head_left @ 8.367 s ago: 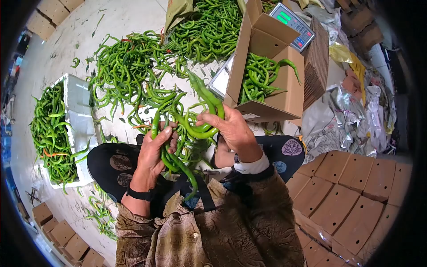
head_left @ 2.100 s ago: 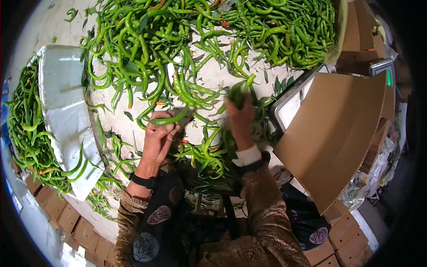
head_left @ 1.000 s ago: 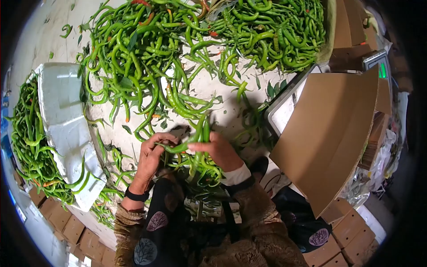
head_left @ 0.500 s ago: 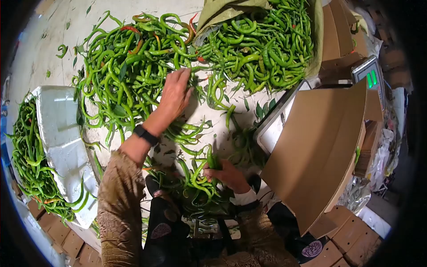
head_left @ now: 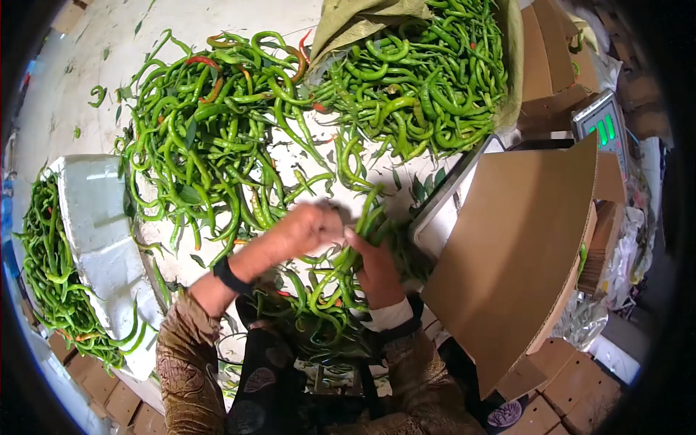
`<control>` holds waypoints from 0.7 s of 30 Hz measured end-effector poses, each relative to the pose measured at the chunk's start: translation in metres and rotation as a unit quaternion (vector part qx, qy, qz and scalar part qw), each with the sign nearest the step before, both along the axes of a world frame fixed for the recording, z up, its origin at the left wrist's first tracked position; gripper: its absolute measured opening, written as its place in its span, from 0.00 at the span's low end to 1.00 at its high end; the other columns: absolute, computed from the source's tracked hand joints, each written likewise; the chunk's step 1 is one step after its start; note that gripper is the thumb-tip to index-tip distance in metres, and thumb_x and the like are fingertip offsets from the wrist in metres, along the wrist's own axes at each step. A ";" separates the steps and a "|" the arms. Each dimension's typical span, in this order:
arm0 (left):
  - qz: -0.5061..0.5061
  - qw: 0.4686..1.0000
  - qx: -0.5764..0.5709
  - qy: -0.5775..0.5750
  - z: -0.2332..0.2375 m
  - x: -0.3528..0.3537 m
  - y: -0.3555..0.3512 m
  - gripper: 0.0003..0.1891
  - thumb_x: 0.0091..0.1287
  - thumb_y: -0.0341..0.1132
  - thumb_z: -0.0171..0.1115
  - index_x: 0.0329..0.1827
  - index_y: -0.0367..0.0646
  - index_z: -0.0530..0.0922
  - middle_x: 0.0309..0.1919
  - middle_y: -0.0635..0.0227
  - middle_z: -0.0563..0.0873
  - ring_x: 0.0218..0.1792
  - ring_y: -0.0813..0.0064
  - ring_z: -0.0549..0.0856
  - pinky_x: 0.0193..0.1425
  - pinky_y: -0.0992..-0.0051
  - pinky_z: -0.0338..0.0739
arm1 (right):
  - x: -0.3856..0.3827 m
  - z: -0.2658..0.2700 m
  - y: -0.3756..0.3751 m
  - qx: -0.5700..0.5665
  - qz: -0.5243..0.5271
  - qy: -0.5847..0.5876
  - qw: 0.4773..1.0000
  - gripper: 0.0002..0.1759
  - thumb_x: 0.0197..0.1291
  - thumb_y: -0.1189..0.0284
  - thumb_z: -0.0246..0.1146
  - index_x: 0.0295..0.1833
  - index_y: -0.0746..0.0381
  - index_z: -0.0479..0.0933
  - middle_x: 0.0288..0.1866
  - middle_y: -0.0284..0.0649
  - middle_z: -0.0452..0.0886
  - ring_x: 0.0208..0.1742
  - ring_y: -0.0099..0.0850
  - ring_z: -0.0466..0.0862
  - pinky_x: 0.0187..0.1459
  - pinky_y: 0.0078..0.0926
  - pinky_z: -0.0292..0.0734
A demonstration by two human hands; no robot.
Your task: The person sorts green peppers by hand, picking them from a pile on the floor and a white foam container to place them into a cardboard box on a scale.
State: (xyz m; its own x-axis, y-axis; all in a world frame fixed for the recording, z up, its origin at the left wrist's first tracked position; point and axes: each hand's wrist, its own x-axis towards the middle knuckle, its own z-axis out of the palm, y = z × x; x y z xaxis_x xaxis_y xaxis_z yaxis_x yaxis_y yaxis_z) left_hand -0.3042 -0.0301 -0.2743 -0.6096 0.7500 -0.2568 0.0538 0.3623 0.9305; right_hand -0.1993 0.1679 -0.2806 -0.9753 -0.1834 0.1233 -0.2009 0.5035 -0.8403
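Observation:
My right hand [head_left: 377, 270] is closed around a bunch of long green chili peppers [head_left: 371, 221], their ends sticking out above the thumb. Close beside it on the left is my left hand [head_left: 310, 226], slightly blurred, its fingers curled towards the bunch; what they hold, if anything, is hidden. Below both hands, more green peppers [head_left: 326, 290] lie around my lap, a few of them reddish. Beyond my left hand spreads a big loose pile of green peppers [head_left: 196, 138] on the white surface [head_left: 290, 148], with some red ones among them.
An olive sack [head_left: 513, 80] spills green peppers at the back right. An open cardboard box [head_left: 515, 239] stands at the right, near a metal tray edge [head_left: 435, 225] and a scale display [head_left: 603, 130] with green digits. At the left is a white foam box [head_left: 109, 239] beside more peppers.
My left hand has come back from the large pile to beside my right hand. The right hand has risen with its bunch of peppers.

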 end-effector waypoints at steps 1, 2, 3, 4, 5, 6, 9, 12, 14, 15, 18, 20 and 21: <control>0.076 0.989 -0.049 0.121 -0.012 -0.015 -0.001 0.15 0.55 0.27 0.68 0.46 0.39 0.81 0.40 0.55 0.85 0.42 0.55 0.84 0.55 0.61 0.78 | 0.002 -0.008 0.000 -0.197 -0.135 -0.212 0.948 0.19 0.61 0.70 0.70 0.55 0.67 0.77 0.48 0.42 0.82 0.48 0.32 0.83 0.50 0.31 0.78; 0.151 0.954 -0.095 0.239 -0.022 -0.032 -0.002 0.18 0.54 0.27 0.67 0.49 0.39 0.80 0.44 0.56 0.84 0.44 0.55 0.83 0.58 0.61 0.77 | 0.002 -0.011 -0.001 -0.376 -0.258 -0.397 0.797 0.20 0.61 0.69 0.69 0.55 0.67 0.77 0.47 0.44 0.83 0.48 0.33 0.84 0.49 0.31 0.78; 0.160 0.906 -0.196 0.340 -0.033 -0.051 -0.006 0.19 0.54 0.27 0.65 0.51 0.40 0.79 0.46 0.58 0.82 0.47 0.56 0.81 0.58 0.62 0.76 | -0.005 0.000 -0.004 -0.366 -0.290 -0.395 0.791 0.21 0.62 0.66 0.69 0.55 0.68 0.77 0.40 0.47 0.84 0.45 0.34 0.85 0.48 0.33 0.78; 0.166 0.837 -0.294 0.431 -0.046 -0.067 -0.011 0.21 0.54 0.27 0.63 0.53 0.40 0.78 0.49 0.59 0.81 0.49 0.56 0.79 0.58 0.63 0.75 | -0.010 0.002 -0.002 -0.363 -0.293 -0.394 0.792 0.21 0.62 0.66 0.69 0.55 0.68 0.77 0.40 0.47 0.84 0.45 0.34 0.85 0.48 0.33 0.78; 0.154 0.810 -0.296 0.483 -0.066 -0.078 -0.022 0.16 0.54 0.28 0.62 0.48 0.42 0.78 0.44 0.61 0.80 0.48 0.58 0.78 0.54 0.64 0.76 | -0.013 0.002 0.002 -0.225 -0.271 -0.338 0.873 0.21 0.62 0.66 0.68 0.54 0.68 0.77 0.38 0.48 0.83 0.43 0.38 0.85 0.47 0.34 0.78; 0.140 0.779 -0.297 0.535 -0.080 -0.084 -0.027 0.12 0.55 0.30 0.61 0.43 0.43 0.79 0.40 0.63 0.79 0.47 0.59 0.77 0.50 0.64 0.76 | -0.019 0.001 0.005 -0.083 -0.239 -0.273 0.928 0.20 0.62 0.65 0.68 0.52 0.68 0.77 0.36 0.50 0.83 0.42 0.42 0.85 0.46 0.36 0.77; 0.078 0.810 -0.342 0.471 -0.075 -0.075 -0.019 0.12 0.55 0.31 0.60 0.43 0.44 0.78 0.38 0.63 0.78 0.46 0.60 0.78 0.49 0.65 0.77 | -0.056 -0.027 0.014 0.021 -0.228 -0.138 0.964 0.14 0.59 0.70 0.67 0.45 0.68 0.78 0.35 0.48 0.82 0.37 0.44 0.81 0.43 0.39 0.77; 0.018 0.845 -0.230 0.483 -0.064 -0.031 -0.005 0.10 0.54 0.29 0.60 0.39 0.45 0.79 0.36 0.65 0.77 0.43 0.63 0.78 0.47 0.65 0.77 | -0.070 -0.072 0.028 0.094 -0.160 -0.023 0.982 0.17 0.55 0.71 0.67 0.46 0.70 0.76 0.37 0.55 0.81 0.42 0.57 0.81 0.45 0.47 0.76; -0.013 0.874 -0.189 0.448 -0.055 0.015 0.001 0.10 0.52 0.27 0.61 0.39 0.44 0.80 0.36 0.62 0.80 0.40 0.61 0.79 0.45 0.62 0.77 | -0.059 -0.080 0.031 0.119 -0.124 0.041 0.984 0.18 0.52 0.72 0.68 0.47 0.70 0.76 0.37 0.55 0.81 0.43 0.56 0.81 0.46 0.49 0.76; 0.057 0.925 -0.146 0.347 -0.046 0.051 -0.007 0.11 0.53 0.26 0.62 0.40 0.43 0.80 0.37 0.61 0.81 0.40 0.60 0.81 0.45 0.62 0.77 | -0.038 -0.078 0.030 0.088 -0.006 -0.056 0.994 0.17 0.52 0.70 0.69 0.46 0.68 0.78 0.36 0.52 0.81 0.40 0.49 0.82 0.46 0.43 0.76; 0.282 0.955 -0.087 0.038 0.003 0.089 -0.030 0.08 0.66 0.28 0.62 0.47 0.38 0.80 0.43 0.56 0.85 0.48 0.64 0.84 0.50 0.70 0.79 | -0.004 -0.035 0.024 -0.151 0.131 -0.352 0.914 0.19 0.53 0.68 0.69 0.48 0.67 0.79 0.37 0.45 0.84 0.40 0.35 0.84 0.45 0.33 0.77; 0.513 0.771 0.236 -0.294 0.025 0.092 -0.046 0.11 0.70 0.32 0.61 0.52 0.38 0.78 0.46 0.58 0.84 0.49 0.66 0.84 0.53 0.70 0.79 | 0.005 0.005 0.021 -0.249 -0.098 -0.541 0.798 0.17 0.55 0.60 0.69 0.39 0.64 0.80 0.34 0.37 0.84 0.39 0.28 0.82 0.44 0.30 0.75; 0.512 0.751 0.285 -0.305 0.028 0.094 -0.060 0.15 0.72 0.35 0.61 0.57 0.37 0.75 0.48 0.59 0.84 0.49 0.67 0.84 0.55 0.69 0.79 | 0.008 0.017 0.021 -0.252 -0.091 -0.544 0.795 0.17 0.55 0.60 0.69 0.39 0.64 0.80 0.34 0.37 0.84 0.39 0.28 0.82 0.44 0.30 0.75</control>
